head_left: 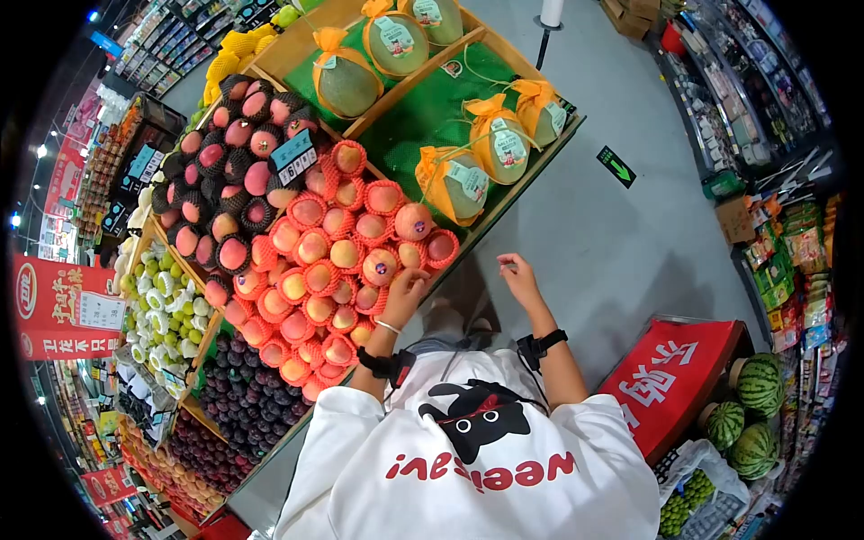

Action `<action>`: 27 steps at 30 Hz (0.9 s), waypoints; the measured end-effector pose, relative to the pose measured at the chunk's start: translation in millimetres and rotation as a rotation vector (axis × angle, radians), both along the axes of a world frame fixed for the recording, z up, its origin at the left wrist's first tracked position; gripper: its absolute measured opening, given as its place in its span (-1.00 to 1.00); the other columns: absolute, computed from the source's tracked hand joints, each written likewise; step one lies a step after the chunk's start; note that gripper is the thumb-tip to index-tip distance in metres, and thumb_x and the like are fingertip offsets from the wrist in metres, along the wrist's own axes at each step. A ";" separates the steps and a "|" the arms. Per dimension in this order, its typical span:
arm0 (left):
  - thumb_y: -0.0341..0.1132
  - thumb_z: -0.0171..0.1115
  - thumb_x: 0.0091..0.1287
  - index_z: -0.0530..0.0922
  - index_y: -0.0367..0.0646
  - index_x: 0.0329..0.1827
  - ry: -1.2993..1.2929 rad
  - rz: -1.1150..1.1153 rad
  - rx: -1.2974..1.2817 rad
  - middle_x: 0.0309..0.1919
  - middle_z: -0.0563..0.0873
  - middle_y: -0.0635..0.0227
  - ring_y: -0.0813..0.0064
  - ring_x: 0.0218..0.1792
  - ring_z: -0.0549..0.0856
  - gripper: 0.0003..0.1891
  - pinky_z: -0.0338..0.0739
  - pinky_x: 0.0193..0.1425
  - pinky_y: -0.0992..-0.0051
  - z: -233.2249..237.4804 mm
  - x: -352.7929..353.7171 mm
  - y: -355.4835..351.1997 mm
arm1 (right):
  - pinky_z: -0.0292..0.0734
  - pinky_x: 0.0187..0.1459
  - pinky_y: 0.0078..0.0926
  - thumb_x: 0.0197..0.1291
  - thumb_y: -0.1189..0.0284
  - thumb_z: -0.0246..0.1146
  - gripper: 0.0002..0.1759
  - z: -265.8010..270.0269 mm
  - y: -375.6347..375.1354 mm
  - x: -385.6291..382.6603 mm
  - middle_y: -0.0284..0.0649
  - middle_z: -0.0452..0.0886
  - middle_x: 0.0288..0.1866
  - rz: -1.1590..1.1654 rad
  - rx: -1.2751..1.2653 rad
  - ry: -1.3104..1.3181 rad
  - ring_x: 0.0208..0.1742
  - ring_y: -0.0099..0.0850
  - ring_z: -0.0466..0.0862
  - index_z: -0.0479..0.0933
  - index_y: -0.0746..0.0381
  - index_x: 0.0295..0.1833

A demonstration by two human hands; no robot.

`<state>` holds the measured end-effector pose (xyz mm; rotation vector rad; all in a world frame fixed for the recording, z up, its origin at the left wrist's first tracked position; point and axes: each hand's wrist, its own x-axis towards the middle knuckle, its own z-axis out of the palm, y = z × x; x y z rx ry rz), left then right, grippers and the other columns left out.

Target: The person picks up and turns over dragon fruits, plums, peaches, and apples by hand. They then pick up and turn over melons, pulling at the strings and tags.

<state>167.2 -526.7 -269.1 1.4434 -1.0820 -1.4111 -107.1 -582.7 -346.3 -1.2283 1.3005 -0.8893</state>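
My left hand (404, 297) hovers at the front edge of a heap of apples (344, 253) in red foam nets, fingers loosely bent and nothing seen in them. Right beside its fingertips are a netted apple (378, 266) with a dark sticker and another apple (410, 256). Out over the grey floor, past the edge of the stand, my right hand (519, 276) is raised with its fingers loosely curled and apart, holding nothing. Each wrist wears a black strap (542, 346).
Large melons (509, 148) with orange wraps stand in a green-lined wooden bin. Dark-netted fruit (236, 162) with a price sign (293, 157), plums (247, 387) and green fruit (164, 301) fill the left. Watermelons (754, 450) sit by a red box (675, 382) at right.
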 end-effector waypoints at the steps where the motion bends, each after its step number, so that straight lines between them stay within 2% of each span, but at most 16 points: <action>1: -0.47 -0.01 0.38 0.50 -0.27 -0.08 0.009 0.002 -0.017 -0.25 0.61 0.35 0.55 -0.22 0.58 -0.85 0.50 -0.11 0.58 -5.3 0.1 -15.0 | 0.53 -0.04 -0.48 0.25 0.56 0.14 -0.78 0.5 -6.5 -2.7 -0.21 0.61 -0.10 -0.003 0.001 -0.006 -0.10 -0.42 0.61 0.52 0.29 0.01; 2: -0.47 0.02 0.37 0.50 -0.25 -0.09 -0.037 0.032 -0.023 -0.24 0.62 0.35 0.54 -0.21 0.59 -0.87 0.50 -0.08 0.55 8.8 -4.5 -31.4 | 0.53 -0.04 -0.48 0.26 0.56 0.14 -0.78 5.2 -15.2 -4.0 -0.21 0.60 -0.10 0.003 -0.004 -0.019 -0.08 -0.43 0.60 0.52 0.29 0.01; 3: -0.46 0.08 0.36 0.50 -0.25 -0.08 -0.022 0.068 -0.118 -0.23 0.60 0.40 0.62 -0.27 0.55 -0.87 0.49 -0.13 0.61 1.9 -4.2 -47.4 | 0.52 -0.04 -0.49 0.26 0.56 0.14 -0.77 14.2 -25.8 -3.1 -0.22 0.60 -0.10 0.006 -0.009 -0.032 -0.07 -0.44 0.59 0.51 0.28 0.02; 5: -0.48 0.10 0.35 0.50 -0.26 -0.08 -0.134 0.048 -0.150 -0.23 0.61 0.39 0.60 -0.22 0.58 -0.87 0.51 -0.08 0.60 -4.6 3.9 -84.4 | 0.52 -0.03 -0.50 0.26 0.57 0.13 -0.77 26.9 -51.3 3.8 -0.23 0.59 -0.10 0.018 -0.028 -0.032 -0.06 -0.46 0.58 0.50 0.28 0.03; 7: -0.45 0.17 0.31 0.47 -0.26 0.03 -0.111 0.090 -0.226 -0.16 0.59 0.32 0.52 -0.10 0.59 -0.75 0.50 -0.01 0.55 -18.4 5.4 -116.7 | 0.51 -0.02 -0.50 0.27 0.57 0.13 -0.77 36.7 -80.4 11.7 -0.23 0.58 -0.09 0.048 -0.052 0.000 -0.05 -0.46 0.56 0.49 0.28 0.04; 9: -0.41 0.22 0.30 0.44 -0.28 0.09 -0.113 0.175 -0.227 -0.09 0.60 0.28 0.49 -0.04 0.59 -0.68 0.49 0.08 0.52 -5.5 -1.4 -140.4 | 0.51 -0.03 -0.50 0.27 0.57 0.13 -0.77 42.1 -107.8 20.8 -0.21 0.56 -0.07 0.092 -0.078 0.043 -0.06 -0.45 0.57 0.49 0.28 0.04; 10: -0.35 0.32 0.25 0.38 -0.30 0.20 -0.203 0.144 -0.195 0.02 0.55 0.18 0.39 0.06 0.55 -0.51 0.45 0.17 0.44 3.7 -2.0 -151.6 | 0.51 -0.03 -0.50 0.28 0.56 0.13 -0.77 44.7 -122.7 26.1 -0.20 0.55 -0.06 0.118 -0.093 0.064 -0.06 -0.44 0.57 0.49 0.28 0.04; 13: -0.35 0.38 0.18 0.34 -0.34 0.24 -0.441 0.136 -0.404 0.08 0.53 0.08 0.19 0.14 0.52 -0.41 0.42 0.23 0.36 -10.7 -9.5 -180.6 | 0.49 0.00 -0.45 0.25 0.57 0.16 -0.74 71.8 -155.7 44.3 -0.19 0.53 -0.03 0.157 -0.161 0.129 -0.05 -0.37 0.58 0.51 0.26 0.06; 14: -0.35 0.40 0.16 0.33 -0.35 0.25 -0.529 0.130 -0.464 0.09 0.52 0.04 0.13 0.16 0.51 -0.37 0.40 0.25 0.33 -14.9 -11.0 -184.5 | 0.46 -0.01 -0.54 0.20 0.63 0.19 -0.70 75.0 -166.7 47.0 -0.23 0.52 0.00 0.205 -0.274 0.221 -0.03 -0.44 0.55 0.52 0.27 0.06; 17: -0.36 0.39 0.16 0.32 -0.36 0.25 -0.508 0.061 -0.412 0.10 0.51 -0.01 0.05 0.18 0.50 -0.38 0.39 0.26 0.30 -18.3 -13.6 -195.2 | 0.45 0.07 -0.45 0.17 0.64 0.20 -0.69 86.7 -196.8 56.3 -0.21 0.51 0.05 0.301 -0.484 0.268 0.02 -0.31 0.56 0.53 0.27 0.06; 18: -0.38 0.38 0.14 0.34 -0.37 0.21 -0.541 0.088 -0.436 0.05 0.51 -0.04 0.01 0.11 0.51 -0.41 0.40 0.23 0.29 -17.7 -14.8 -197.5 | 0.40 0.19 -0.34 0.18 0.55 0.23 -0.63 81.9 -208.0 58.6 -0.16 0.49 0.16 0.314 -0.457 0.321 0.20 -0.20 0.49 0.51 0.24 0.13; 21: -0.40 0.37 0.13 0.36 -0.37 0.13 -0.633 0.087 -0.436 -0.01 0.51 -0.04 -0.01 0.04 0.52 -0.47 0.42 0.17 0.26 -10.6 -15.4 -203.5 | 0.34 0.28 -0.31 0.16 0.51 0.27 -0.54 95.6 -231.6 72.6 -0.13 0.44 0.26 0.360 -0.396 0.279 0.29 -0.16 0.43 0.45 0.22 0.21; 22: -0.42 0.36 0.10 0.36 -0.36 0.08 -0.680 0.134 -0.486 -0.04 0.49 -0.03 -0.01 -0.01 0.51 -0.50 0.44 0.12 0.24 -8.2 -18.8 -205.5 | 0.29 0.33 -0.29 0.14 0.47 0.30 -0.46 93.4 -240.0 73.7 -0.12 0.40 0.31 0.441 -0.392 0.287 0.33 -0.13 0.39 0.40 0.19 0.27; 25: -0.45 0.36 0.05 0.37 -0.33 0.05 -0.648 0.200 -0.423 -0.05 0.48 0.01 -0.01 -0.01 0.50 -0.50 0.44 0.09 0.25 -3.1 -25.0 -210.1 | 0.30 0.32 -0.27 0.12 0.45 0.32 -0.41 80.1 -260.3 76.6 -0.12 0.38 0.33 0.646 -0.468 0.315 0.33 -0.12 0.38 0.37 0.17 0.30; 27: -0.47 0.35 0.01 0.37 -0.31 0.03 -0.651 0.223 -0.371 -0.07 0.47 0.03 -0.02 -0.02 0.49 -0.50 0.44 0.07 0.26 -8.6 -26.5 -210.4 | 0.35 0.26 -0.28 0.11 0.46 0.31 -0.54 76.9 -271.5 78.4 -0.13 0.44 0.21 0.680 -0.479 0.319 0.24 -0.12 0.43 0.47 0.18 0.18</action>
